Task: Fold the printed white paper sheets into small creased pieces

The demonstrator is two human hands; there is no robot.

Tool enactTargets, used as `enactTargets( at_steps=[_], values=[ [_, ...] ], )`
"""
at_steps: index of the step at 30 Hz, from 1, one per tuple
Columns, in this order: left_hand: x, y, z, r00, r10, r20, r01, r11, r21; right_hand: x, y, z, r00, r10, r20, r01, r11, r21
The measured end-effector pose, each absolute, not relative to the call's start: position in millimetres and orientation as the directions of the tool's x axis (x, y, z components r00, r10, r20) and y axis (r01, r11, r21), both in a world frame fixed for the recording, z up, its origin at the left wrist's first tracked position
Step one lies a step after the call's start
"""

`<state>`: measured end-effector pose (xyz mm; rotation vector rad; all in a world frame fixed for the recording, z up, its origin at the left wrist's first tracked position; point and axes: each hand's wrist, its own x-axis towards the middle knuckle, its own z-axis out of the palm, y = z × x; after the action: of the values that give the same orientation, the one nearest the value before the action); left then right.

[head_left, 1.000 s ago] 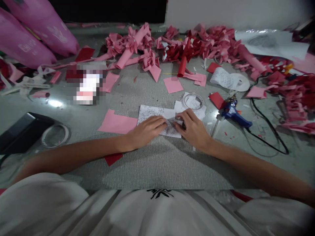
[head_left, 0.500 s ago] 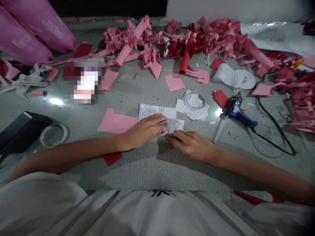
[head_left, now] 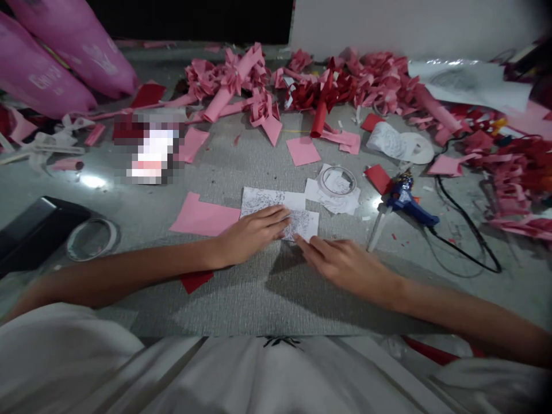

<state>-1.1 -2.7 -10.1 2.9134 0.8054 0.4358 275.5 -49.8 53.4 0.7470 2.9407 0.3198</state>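
Note:
A white paper with black line drawings (head_left: 304,223) lies on the grey table in front of me, overlapping another patterned white paper (head_left: 271,197). My left hand (head_left: 261,230) rests flat across both, fingers stretched out and pressing down. My right hand (head_left: 334,259) is at the near edge of the front paper, its index fingertip touching that edge and the other fingers loosely bent. Whether the right thumb grips anything underneath is hidden. A pink paper piece (head_left: 204,215) lies beside my left hand, and a red scrap (head_left: 196,282) sits partly under my left forearm.
A tape roll (head_left: 338,181) lies on patterned scraps. To the right is a blue glue gun (head_left: 409,201) with a black cord (head_left: 470,218). Pink curled paper (head_left: 383,80) lines the back. A black box-like object (head_left: 43,230) and another tape roll (head_left: 92,238) are at left.
My right hand has drawn slightly back toward me, with its index finger now extended at the paper's near edge. My left hand stays flat on the papers. The view has shifted a little.

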Motion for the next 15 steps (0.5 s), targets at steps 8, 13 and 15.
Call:
enactTargets(
  at_steps=[8,13,15],
  values=[
    [3,-46,22,0.859,0.491,0.144,0.508,-0.853,-0.123,275,-49,36,-0.902,0.43,-0.035,0.42,0.893,0.162],
    [3,-70,26,0.793,0.603,0.087,0.604,-0.762,-0.234,277,-46,44,-0.884,0.464,-0.06,0.458,0.885,0.084],
    [3,-72,25,0.772,0.632,0.071,0.632,-0.75,-0.193,277,-46,48,-0.875,0.48,-0.06,0.476,0.877,0.068]
  ],
)
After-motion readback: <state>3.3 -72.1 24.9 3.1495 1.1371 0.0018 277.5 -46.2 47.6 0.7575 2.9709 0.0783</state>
